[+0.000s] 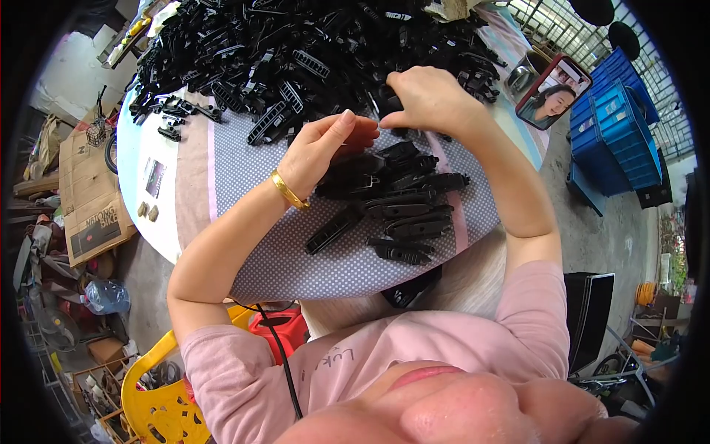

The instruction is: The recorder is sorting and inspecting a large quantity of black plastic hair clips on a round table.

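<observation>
My left hand [319,152], with a gold bangle [288,189] on its wrist, is cupped at the near edge of a big heap of black plastic parts [244,52]. Its thumb points up and its fingers curve to the right, with no part seen in them. My right hand [433,96] arches over the heap's near right side. Its thumb and fingers are spread apart around dark parts; the fingertips are partly hidden. Just below both hands lies a smaller group of long black plastic parts [403,203], placed roughly side by side near the table's front edge.
A patterned cloth [281,259] covers the round table. To the right, a phone [553,92] leans near a shiny metal container [523,78]. A few loose black parts [171,122], a small card [155,177] and two brown lumps [148,211] lie left. Blue crates [614,126] stand beyond the table.
</observation>
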Demonstrator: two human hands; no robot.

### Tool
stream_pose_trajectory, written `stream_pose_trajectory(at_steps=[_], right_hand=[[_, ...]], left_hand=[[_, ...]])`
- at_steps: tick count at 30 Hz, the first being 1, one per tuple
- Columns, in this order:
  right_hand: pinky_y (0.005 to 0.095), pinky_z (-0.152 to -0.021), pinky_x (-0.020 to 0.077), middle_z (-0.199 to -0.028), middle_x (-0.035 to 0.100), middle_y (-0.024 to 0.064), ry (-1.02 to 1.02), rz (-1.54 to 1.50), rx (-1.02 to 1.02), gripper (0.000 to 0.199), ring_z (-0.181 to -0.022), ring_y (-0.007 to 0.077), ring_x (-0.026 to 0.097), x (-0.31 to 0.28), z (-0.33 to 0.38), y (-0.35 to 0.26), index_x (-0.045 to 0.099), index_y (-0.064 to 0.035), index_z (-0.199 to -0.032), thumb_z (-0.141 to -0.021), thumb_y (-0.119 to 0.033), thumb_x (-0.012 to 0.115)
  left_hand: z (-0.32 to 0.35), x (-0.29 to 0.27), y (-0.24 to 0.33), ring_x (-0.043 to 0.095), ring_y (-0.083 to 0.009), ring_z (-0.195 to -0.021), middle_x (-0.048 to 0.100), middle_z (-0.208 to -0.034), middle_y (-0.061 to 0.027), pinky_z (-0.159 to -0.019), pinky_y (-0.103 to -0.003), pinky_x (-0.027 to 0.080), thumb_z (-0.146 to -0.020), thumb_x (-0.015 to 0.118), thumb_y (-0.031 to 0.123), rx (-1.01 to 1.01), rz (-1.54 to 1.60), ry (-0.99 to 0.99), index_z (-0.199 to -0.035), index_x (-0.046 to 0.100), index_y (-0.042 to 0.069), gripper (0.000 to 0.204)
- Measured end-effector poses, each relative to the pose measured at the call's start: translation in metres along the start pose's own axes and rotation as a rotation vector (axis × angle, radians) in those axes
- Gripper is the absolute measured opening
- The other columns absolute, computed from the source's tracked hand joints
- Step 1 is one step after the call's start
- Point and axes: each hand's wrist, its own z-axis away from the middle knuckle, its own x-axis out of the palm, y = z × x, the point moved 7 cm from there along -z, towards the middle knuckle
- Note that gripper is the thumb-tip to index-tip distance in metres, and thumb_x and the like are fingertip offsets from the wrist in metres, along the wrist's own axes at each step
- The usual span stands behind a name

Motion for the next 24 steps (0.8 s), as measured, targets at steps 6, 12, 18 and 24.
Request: stream_pose_trajectory(at_steps=[6, 12, 18, 24], right_hand=[[0.0359, -0.073, 0.0506, -0.085, 0.064, 0.0144, 0.088, -0.02, -0.041, 0.037, -0.084, 0.0283, 0.062, 0.0, 0.001, -0.001, 0.06, -0.0034, -0.096, -0.066, -0.025, 0.065], [0.0362, -0.073, 0.0486, -0.087, 0.063, 0.0187, 0.423, -0.217, 0.01, 0.047, -0.08, 0.0319, 0.062, -0.037, 0.009, 0.028, 0.06, -0.0039, -0.102, -0.061, -0.028, 0.062], [0.0341, -0.076, 0.0482, -0.092, 0.063, 0.0187, 0.694, -0.399, -0.036, 0.044, -0.083, 0.0299, 0.062, -0.024, -0.016, 0.053, 0.058, 0.0016, -0.103, -0.07, -0.026, 0.065], [0.0265, -0.078, 0.0456, -0.09, 0.063, 0.0074, 0.612, -0.662, -0.354, 0.033, -0.082, 0.0194, 0.06, -0.022, -0.015, 0.013, 0.059, 0.0001, -0.105, -0.078, -0.02, 0.063]], left_hand=[[-0.001, -0.001, -0.002, 0.057, -0.0207, -0.101, 0.058, -0.109, -0.0124, -0.091, -0.032, 0.044, -0.095, 0.037, 0.035, -0.011, -0.052, -0.03, -0.112, 0.054, -0.002, 0.044], [-0.001, -0.009, 0.008, 0.058, -0.0207, -0.1, 0.059, -0.108, -0.0123, -0.089, -0.032, 0.045, -0.094, 0.043, 0.031, 0.052, -0.047, 0.044, -0.114, 0.053, -0.001, 0.039], [-0.005, -0.018, 0.014, 0.059, -0.0217, -0.096, 0.057, -0.108, -0.014, -0.086, -0.033, 0.048, -0.091, 0.05, 0.024, 0.102, -0.007, 0.123, -0.118, 0.049, 0.0, 0.036], [-0.002, -0.031, 0.03, 0.058, -0.0202, -0.097, 0.05, -0.119, -0.0145, -0.085, -0.031, 0.05, -0.085, 0.06, 0.015, 0.311, -0.197, 0.213, -0.126, 0.041, 0.001, 0.048]])
